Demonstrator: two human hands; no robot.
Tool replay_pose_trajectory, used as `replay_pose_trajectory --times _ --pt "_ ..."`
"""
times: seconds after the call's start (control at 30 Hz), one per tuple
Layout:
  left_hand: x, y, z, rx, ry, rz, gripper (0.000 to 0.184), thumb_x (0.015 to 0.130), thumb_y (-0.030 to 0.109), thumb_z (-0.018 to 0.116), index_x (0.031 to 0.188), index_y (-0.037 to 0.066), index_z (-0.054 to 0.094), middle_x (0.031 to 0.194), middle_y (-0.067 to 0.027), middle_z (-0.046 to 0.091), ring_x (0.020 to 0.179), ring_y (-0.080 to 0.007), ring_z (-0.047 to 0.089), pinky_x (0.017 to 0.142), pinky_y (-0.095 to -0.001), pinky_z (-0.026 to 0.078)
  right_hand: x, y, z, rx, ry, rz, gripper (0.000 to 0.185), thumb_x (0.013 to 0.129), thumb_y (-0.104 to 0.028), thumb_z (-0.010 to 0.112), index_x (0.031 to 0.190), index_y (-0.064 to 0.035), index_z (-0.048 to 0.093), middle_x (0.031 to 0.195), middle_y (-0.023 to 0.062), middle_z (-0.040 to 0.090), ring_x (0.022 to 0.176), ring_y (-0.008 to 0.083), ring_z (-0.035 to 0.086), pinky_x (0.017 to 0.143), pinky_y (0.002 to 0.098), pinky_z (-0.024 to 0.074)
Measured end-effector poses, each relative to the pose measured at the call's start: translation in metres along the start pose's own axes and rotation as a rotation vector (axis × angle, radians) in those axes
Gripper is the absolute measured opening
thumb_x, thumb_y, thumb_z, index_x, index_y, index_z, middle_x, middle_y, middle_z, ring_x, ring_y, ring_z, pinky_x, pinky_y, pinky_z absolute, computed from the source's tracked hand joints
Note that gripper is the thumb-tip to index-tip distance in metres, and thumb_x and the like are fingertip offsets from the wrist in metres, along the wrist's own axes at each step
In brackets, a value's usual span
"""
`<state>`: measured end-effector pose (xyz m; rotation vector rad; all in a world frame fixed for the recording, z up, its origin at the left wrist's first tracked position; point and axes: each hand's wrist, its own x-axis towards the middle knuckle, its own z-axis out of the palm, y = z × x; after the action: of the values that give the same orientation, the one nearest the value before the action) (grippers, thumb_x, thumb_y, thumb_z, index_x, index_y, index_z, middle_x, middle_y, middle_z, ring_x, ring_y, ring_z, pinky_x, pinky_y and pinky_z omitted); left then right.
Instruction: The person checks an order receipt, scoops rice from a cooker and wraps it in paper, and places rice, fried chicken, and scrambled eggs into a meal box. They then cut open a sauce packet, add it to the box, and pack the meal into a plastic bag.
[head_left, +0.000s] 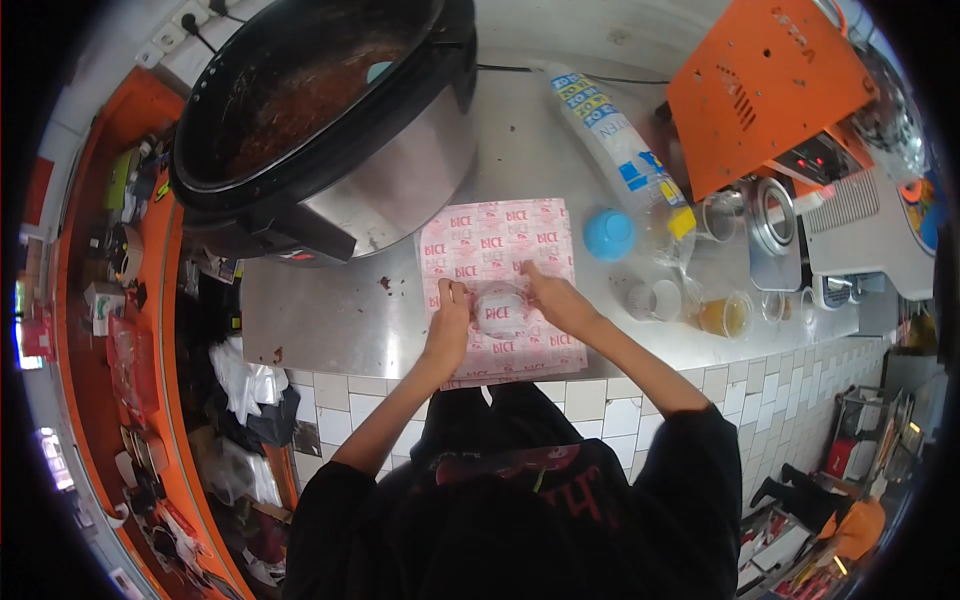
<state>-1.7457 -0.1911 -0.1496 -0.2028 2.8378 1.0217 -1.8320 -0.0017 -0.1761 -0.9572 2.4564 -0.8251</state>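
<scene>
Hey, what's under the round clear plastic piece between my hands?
A pink-and-white paper sheet with red lettering shows through the round clear plastic piece. Whatever lies directly beneath that sheet there is covered.

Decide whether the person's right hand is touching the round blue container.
Apart: the head view shows a strip of bare steel countertop between the right hand and the round blue container.

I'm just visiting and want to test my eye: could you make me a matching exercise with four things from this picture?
1. Big cooker
2. Printed paper
3. Clear round piece
4. Boxy machine

A. Between left hand and right hand
B. Orange, upper right
C. Open-topped, upper left
D. Pink and white, with red lettering

Pairs: 1-C, 2-D, 3-A, 4-B
</scene>
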Motion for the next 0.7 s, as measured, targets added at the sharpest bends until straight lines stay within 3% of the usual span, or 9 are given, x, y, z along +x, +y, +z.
replay_pose_trajectory --times 0.07,0.13,0.17,0.27,0.33,0.47,0.57,0.63,0.7 --pt "0.001 0.007 0.005 0.014 -0.032 -0.048 0.022 0.072 -0.008 0.044 0.093 -0.005 0.047 0.098 -0.0222 0.046 0.086 -0.0369 0.054 0.077 -0.0419 0.045 0.02 -0.006 -0.005 -0.086 0.001 -0.036 0.051 0.066 -0.001 0.064 0.109 -0.0018 0.038 0.105 0.0209 0.049 0.089 0.0343 0.056 0.074 0.0405 0.0457" --pt "0.008 0.002 0.017 0.511 0.133 0.222 0.02 0.072 -0.006 0.048 0.092 -0.004 0.049 0.098 -0.0204 0.05 0.083 -0.034 0.056 0.075 -0.0384 0.046 0.028 -0.021 -0.012 -0.134 -0.044 0.054 0.054 0.063 -0.003 0.067 0.109 -0.0026 0.038 0.104 0.0192 0.048 0.089 0.0337 0.056 0.073 0.0398 0.0462" --pt "0.013 -0.007 0.018 0.511 0.137 0.261 0.02 0.072 -0.006 0.048 0.092 -0.004 0.049 0.098 -0.0204 0.05 0.083 -0.034 0.056 0.075 -0.0384 0.046 0.029 -0.019 -0.011 -0.291 -0.025 0.016 0.058 0.06 -0.006 0.07 0.109 -0.0037 0.038 0.104 0.0172 0.047 0.092 0.0324 0.055 0.073 0.04 0.0459" --pt "0.027 -0.024 0.01 0.058 -0.107 0.328 0.021 0.074 -0.002 0.056 0.094 -0.002 0.051 0.093 -0.0139 0.055 0.08 -0.0228 0.057 0.071 -0.0291 0.047 0.012 -0.001 -0.009 -0.447 0.11 0.046 0.065 0.055 -0.011 0.075 0.109 -0.0058 0.039 0.104 0.0135 0.047 0.098 0.0291 0.052 0.074 0.0412 0.0449" --pt "0.029 -0.017 0.008 -0.741 -0.287 0.21 0.028 0.073 0.004 0.065 0.098 0.001 0.052 0.088 -0.0074 0.058 0.078 -0.0121 0.055 0.07 -0.0225 0.044 -0.007 0.002 -0.006 -0.441 0.202 0.133 0.054 0.062 -0.015 0.07 0.107 -0.0075 0.041 0.101 0.0105 0.048 0.101 0.0251 0.048 0.078 0.0449 0.0402" --pt "0.047 0.001 0.021 -0.823 -0.406 0.188 0.033 0.071 0.008 0.071 0.098 0.002 0.052 0.083 -0.0054 0.058 0.078 -0.008 0.054 0.069 -0.021 0.044 -0.022 0.014 0.02 -0.439 0.428 0.289 0.035 0.074 -0.015 0.059 0.104 -0.008 0.043 0.099 0.009 0.047 0.098 0.0235 0.049 0.078 0.0437 0.0373" --pt "0.057 -0.005 0.016 -0.342 -0.207 0.227 0.029 0.071 0.008 0.071 0.093 0.0 0.053 0.08 -0.0055 0.059 0.076 -0.0074 0.056 0.068 -0.0209 0.045 -0.026 0.001 0.025 -0.411 0.575 0.397 0.022 0.08 -0.014 0.049 0.101 -0.0081 0.044 0.096 0.0083 0.048 0.097 0.0224 0.048 0.079 0.043 0.0347" --pt "0.051 0.008 -0.001 -0.376 -0.434 0.083 0.025 0.075 0.01 0.068 0.093 -0.001 0.055 0.077 -0.0082 0.059 0.077 -0.0093 0.057 0.066 -0.0227 0.045 -0.03 -0.013 0.022 -0.438 0.579 0.464 0.022 0.078 -0.014 0.052 0.097 -0.0079 0.044 0.095 0.0081 0.048 0.095 0.0231 0.05 0.078 0.0434 0.0364" --pt "0.041 0.0 0.009 -0.632 -0.375 0.032 0.027 0.078 0.017 0.065 0.094 -0.002 0.056 0.079 -0.011 0.06 0.077 -0.0124 0.058 0.065 -0.0242 0.046 -0.03 -0.018 0.031 -0.416 0.618 0.508 0.022 0.077 -0.012 0.052 0.096 -0.0073 0.044 0.093 0.0086 0.049 0.09 0.0243 0.053 0.074 0.0434 0.039"
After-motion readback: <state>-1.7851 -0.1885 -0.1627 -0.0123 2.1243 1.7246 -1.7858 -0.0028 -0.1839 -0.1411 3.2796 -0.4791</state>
